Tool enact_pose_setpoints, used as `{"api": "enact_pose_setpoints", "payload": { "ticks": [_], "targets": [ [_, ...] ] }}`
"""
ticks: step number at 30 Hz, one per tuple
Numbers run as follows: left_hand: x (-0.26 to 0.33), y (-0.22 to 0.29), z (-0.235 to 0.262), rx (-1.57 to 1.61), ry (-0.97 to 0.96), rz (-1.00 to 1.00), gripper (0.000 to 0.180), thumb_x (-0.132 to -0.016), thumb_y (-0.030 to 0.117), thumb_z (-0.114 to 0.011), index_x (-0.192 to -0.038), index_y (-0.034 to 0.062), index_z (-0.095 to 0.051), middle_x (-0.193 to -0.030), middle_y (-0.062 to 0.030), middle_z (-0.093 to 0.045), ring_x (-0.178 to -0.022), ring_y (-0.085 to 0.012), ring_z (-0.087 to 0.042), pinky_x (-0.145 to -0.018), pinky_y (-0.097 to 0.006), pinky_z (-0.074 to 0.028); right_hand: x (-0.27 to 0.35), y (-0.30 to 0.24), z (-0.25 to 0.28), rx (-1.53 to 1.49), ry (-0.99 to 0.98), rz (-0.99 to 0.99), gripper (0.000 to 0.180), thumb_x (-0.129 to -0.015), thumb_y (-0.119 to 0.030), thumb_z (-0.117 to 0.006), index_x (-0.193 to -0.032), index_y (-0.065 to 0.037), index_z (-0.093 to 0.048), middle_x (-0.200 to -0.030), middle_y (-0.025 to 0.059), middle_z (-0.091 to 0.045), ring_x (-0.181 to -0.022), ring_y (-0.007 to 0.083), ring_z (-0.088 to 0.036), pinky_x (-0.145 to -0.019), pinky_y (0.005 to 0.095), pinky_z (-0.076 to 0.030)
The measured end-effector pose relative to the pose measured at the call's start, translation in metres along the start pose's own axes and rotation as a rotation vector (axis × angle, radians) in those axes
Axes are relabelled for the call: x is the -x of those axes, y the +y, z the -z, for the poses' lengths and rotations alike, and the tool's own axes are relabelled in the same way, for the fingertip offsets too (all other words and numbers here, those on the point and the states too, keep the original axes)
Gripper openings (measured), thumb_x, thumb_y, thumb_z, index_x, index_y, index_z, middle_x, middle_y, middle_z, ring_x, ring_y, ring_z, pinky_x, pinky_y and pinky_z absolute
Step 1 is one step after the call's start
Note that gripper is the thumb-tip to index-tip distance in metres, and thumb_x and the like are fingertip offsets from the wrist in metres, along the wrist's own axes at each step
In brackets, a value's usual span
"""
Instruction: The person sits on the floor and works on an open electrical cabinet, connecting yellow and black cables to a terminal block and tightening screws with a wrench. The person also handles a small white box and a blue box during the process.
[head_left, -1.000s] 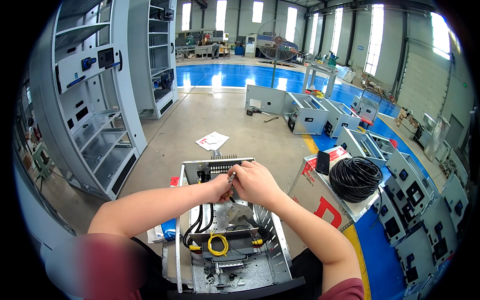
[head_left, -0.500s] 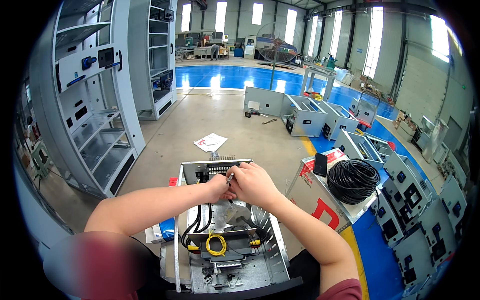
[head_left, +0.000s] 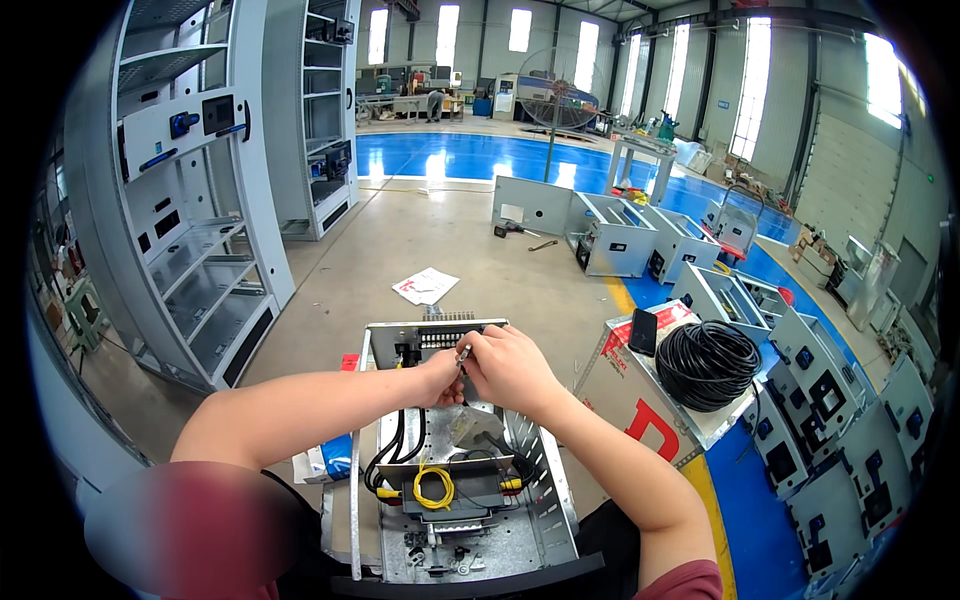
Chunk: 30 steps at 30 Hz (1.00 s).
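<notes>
My left hand (head_left: pixel 439 381) and my right hand (head_left: pixel 503 365) meet over the far end of an open metal drawer unit (head_left: pixel 545 470). Both are closed, fingertips together, around a small metallic part (head_left: pixel 464 354) whose kind is too small to make out. Below them, inside the unit, lie a clear plastic bag (head_left: pixel 474 430), black cables (head_left: pixel 392 450) and a dark grey module (head_left: pixel 460 492). A coil of yellow wire (head_left: pixel 433 488) rests on that module. Small loose hardware (head_left: pixel 455 556) is scattered on the unit's near floor. A row of terminals (head_left: pixel 437 341) sits at its far wall.
Right of the unit, a cardboard box (head_left: pixel 625 400) carries a black cable coil (head_left: pixel 707 365) and a phone (head_left: pixel 643 332). Tall grey cabinets (head_left: pixel 190 200) stand left. Several metal drawer units (head_left: pixel 612 235) line the right side. A paper sheet (head_left: pixel 426 286) and a power drill (head_left: pixel 508 230) lie on the floor ahead.
The view has shifted very slightly. Both hands stay together at the same spot over the unit, with only a small movement of the fingers.
</notes>
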<state>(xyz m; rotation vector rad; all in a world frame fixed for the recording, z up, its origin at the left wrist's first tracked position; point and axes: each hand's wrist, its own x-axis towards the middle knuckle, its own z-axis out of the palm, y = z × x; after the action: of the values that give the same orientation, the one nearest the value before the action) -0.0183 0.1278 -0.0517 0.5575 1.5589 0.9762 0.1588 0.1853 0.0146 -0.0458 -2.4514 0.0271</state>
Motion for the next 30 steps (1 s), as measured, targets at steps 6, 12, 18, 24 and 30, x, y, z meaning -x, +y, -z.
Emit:
{"api": "enact_pose_setpoints", "payload": {
  "ticks": [6, 12, 18, 24, 30],
  "targets": [
    [-0.014, -0.014, 0.011, -0.005, 0.007, -0.073, 0.029, -0.107, 0.039, -0.039, -0.096, 0.0171, -0.053, -0.076, -0.003, -0.053, -0.056, -0.0177, -0.055, -0.052, -0.032, -0.044, -0.006, -0.005, -0.004, -0.015, -0.011, 0.005, 0.019, -0.089, -0.016, -0.071, -0.102, -0.004, -0.065, -0.083, 0.0102, -0.071, -0.089, 0.0282, -0.068, -0.085, 0.0408, -0.052],
    [-0.003, -0.004, 0.0, -0.076, 0.031, -0.007, 0.027, -0.108, 0.037, -0.04, -0.1, 0.0163, -0.055, -0.078, -0.0031, -0.053, -0.058, -0.0189, -0.056, -0.051, -0.034, -0.042, -0.001, 0.0, -0.001, -0.012, -0.02, -0.024, 0.02, -0.089, -0.016, -0.072, -0.102, -0.003, -0.065, -0.083, 0.0106, -0.07, -0.09, 0.0288, -0.068, -0.085, 0.0414, -0.052],
    [-0.009, -0.012, 0.009, -0.096, 0.027, -0.075, 0.026, -0.107, 0.038, -0.042, -0.101, 0.0164, -0.055, -0.077, -0.0031, -0.053, -0.058, -0.0186, -0.055, -0.053, -0.036, -0.042, -0.005, -0.004, -0.004, -0.009, -0.029, -0.031, 0.02, -0.09, -0.017, -0.071, -0.103, -0.003, -0.065, -0.084, 0.0118, -0.072, -0.09, 0.0297, -0.068, -0.087, 0.0425, -0.052],
    [-0.005, -0.004, 0.003, -0.022, 0.057, -0.045, 0.022, -0.102, 0.035, -0.046, -0.094, 0.0172, -0.058, -0.076, -0.0034, -0.054, -0.056, -0.0176, -0.052, -0.054, -0.036, -0.041, -0.003, -0.003, -0.004, 0.017, -0.02, -0.063, 0.018, -0.087, -0.019, -0.071, -0.1, -0.007, -0.067, -0.081, 0.008, -0.07, -0.087, 0.0279, -0.069, -0.086, 0.0409, -0.053],
    [-0.005, -0.003, 0.004, -0.113, 0.044, -0.035, 0.035, -0.103, 0.045, -0.048, -0.083, 0.0188, -0.058, -0.071, -0.0012, -0.056, -0.06, -0.0174, -0.054, -0.056, -0.035, -0.041, -0.002, -0.001, -0.004, 0.015, -0.002, -0.088, 0.017, -0.086, -0.019, -0.07, -0.097, -0.007, -0.067, -0.08, 0.0085, -0.071, -0.085, 0.0284, -0.068, -0.083, 0.0408, -0.052]
  ]
}}
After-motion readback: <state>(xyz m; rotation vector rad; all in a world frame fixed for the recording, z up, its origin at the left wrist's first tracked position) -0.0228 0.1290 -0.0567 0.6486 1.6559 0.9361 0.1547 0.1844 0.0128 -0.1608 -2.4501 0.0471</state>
